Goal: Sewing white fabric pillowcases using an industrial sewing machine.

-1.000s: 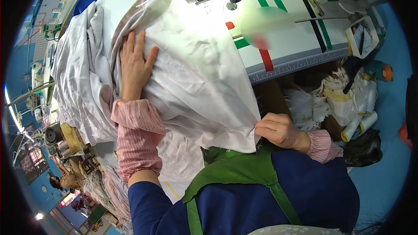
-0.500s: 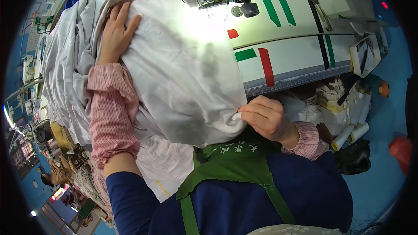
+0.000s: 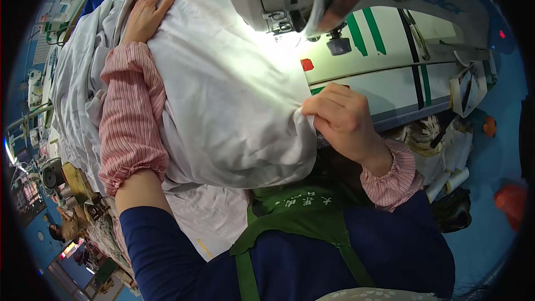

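Observation:
A large sheet of white fabric (image 3: 234, 106) is spread over the sewing table and drapes toward my lap. Its right edge runs up to the lit needle area of the sewing machine (image 3: 264, 0). My left hand (image 3: 146, 15) lies flat on the far left part of the fabric, fingers spread. Nearer to me, my right hand (image 3: 345, 120) pinches the fabric's right edge between thumb and fingers, lifting it into small folds. The fabric's tip inside that pinch is hidden. Striped pink sleeve covers are on both forearms.
Beside the fabric, the white table carries green tape (image 3: 374, 32), red tape (image 3: 307, 65) and a ruler strip (image 3: 409, 112). Tweezers (image 3: 415, 33) lie farther right, near a small white box (image 3: 467, 90). Thread cones (image 3: 457, 179) and scraps sit below the table edge. More bunched fabric (image 3: 83, 83) lies left.
Both hands have moved away from me toward the machine, the right one still pinching the fabric edge. The fabric has shifted along with them. The view has tilted, so the machine appears larger and lower.

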Available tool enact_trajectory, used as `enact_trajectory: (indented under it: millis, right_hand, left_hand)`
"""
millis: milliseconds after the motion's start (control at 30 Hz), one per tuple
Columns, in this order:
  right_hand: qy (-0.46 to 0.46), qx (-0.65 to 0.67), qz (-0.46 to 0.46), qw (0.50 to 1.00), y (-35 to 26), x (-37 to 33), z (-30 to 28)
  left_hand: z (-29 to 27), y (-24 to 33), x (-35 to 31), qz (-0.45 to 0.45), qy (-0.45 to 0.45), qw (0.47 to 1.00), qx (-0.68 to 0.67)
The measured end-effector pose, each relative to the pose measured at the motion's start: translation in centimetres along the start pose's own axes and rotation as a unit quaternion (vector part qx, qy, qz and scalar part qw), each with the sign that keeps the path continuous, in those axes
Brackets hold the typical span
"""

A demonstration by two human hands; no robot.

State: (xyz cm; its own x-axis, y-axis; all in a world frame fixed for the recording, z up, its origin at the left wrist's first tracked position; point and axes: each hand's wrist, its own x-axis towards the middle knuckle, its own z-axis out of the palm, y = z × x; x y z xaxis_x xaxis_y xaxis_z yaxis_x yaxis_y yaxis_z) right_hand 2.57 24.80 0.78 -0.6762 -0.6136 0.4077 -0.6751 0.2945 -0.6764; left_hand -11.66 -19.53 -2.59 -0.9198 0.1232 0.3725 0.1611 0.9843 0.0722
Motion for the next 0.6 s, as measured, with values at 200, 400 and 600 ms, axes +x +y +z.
enact_trajectory:
  millis: [200,400,600]
  right_hand:
    - [0.009,0.006,0.026,1.000,1.5,3.1,0.2]
    - [0.026,0.021,0.066,0.997,2.6,5.2,1.1]
    - [0.033,0.020,0.181,0.983,2.5,4.8,1.2]
  left_hand:
    - [2.3,-4.5,3.3,0.002,-0.003,0.999,0.043]
    - [2.7,-6.4,5.9,-0.004,-0.015,1.000,0.015]
    - [1.8,-6.4,7.0,0.017,0.062,0.996,0.065]
